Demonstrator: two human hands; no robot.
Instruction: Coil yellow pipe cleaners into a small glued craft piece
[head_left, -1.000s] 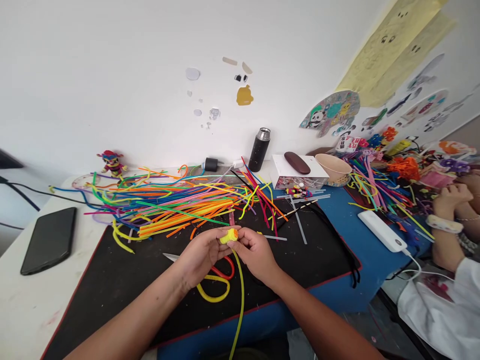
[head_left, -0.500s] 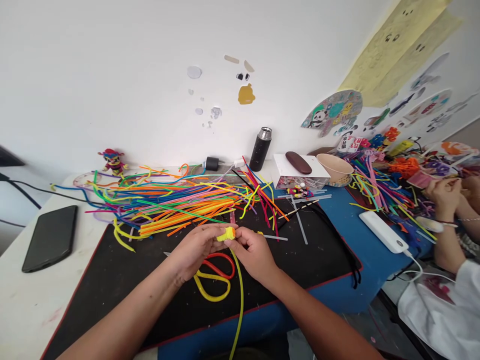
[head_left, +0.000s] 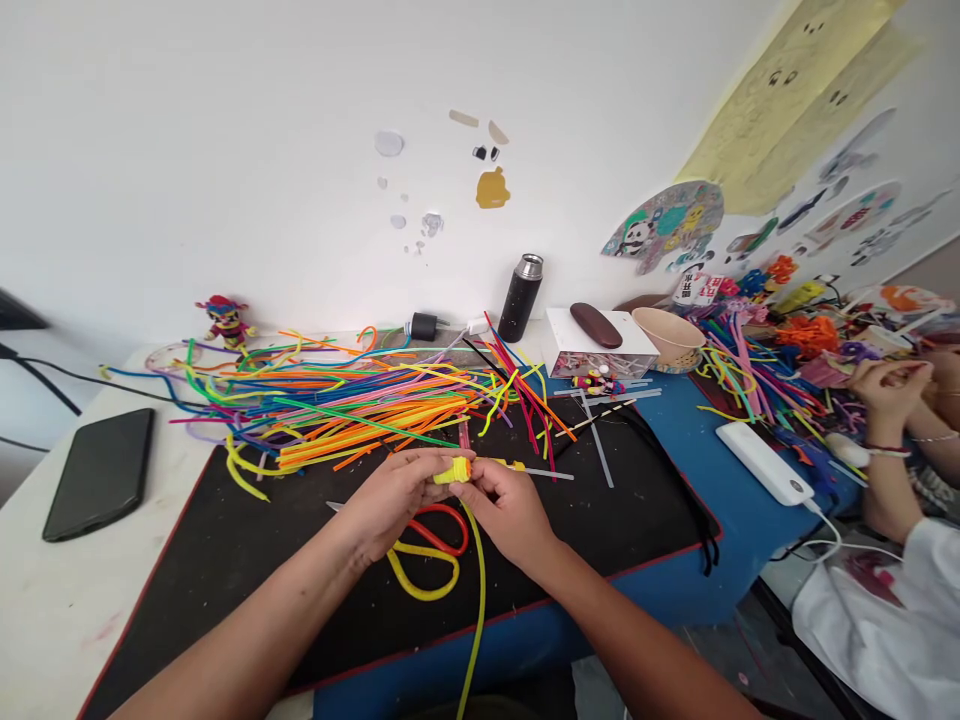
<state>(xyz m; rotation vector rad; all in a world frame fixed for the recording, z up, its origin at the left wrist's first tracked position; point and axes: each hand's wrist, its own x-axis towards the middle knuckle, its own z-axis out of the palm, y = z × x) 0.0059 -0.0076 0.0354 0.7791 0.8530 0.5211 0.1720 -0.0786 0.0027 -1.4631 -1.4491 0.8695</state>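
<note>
Between my two hands, above the black mat [head_left: 247, 570], is a small coil of yellow pipe cleaner [head_left: 451, 472] with a bit of orange at its right end. My left hand [head_left: 401, 490] pinches the coil from the left, thumb on top. My right hand [head_left: 514, 505] has thumb and fingers closed at the coil's right side, where a long yellow strand [head_left: 480, 610] hangs down toward me. Under my hands lie scissors with one red and one yellow handle [head_left: 424, 585]; their blade tip pokes out left of my wrist. A yellow piece [head_left: 514, 465] shows just behind my right hand.
Many coloured pipe cleaners [head_left: 375, 400] spread across the mat's back. Behind stand a black bottle [head_left: 521, 298], a white box [head_left: 600, 340] and a bowl [head_left: 667, 338]. A phone [head_left: 101, 475] lies left, a white power bank [head_left: 765, 463] right, near another person's hands [head_left: 889, 400].
My hands stay nearly in place on the coil, with only slight finger movement. More of the yellow piece behind my right hand shows. The other person's hands have shifted slightly.
</note>
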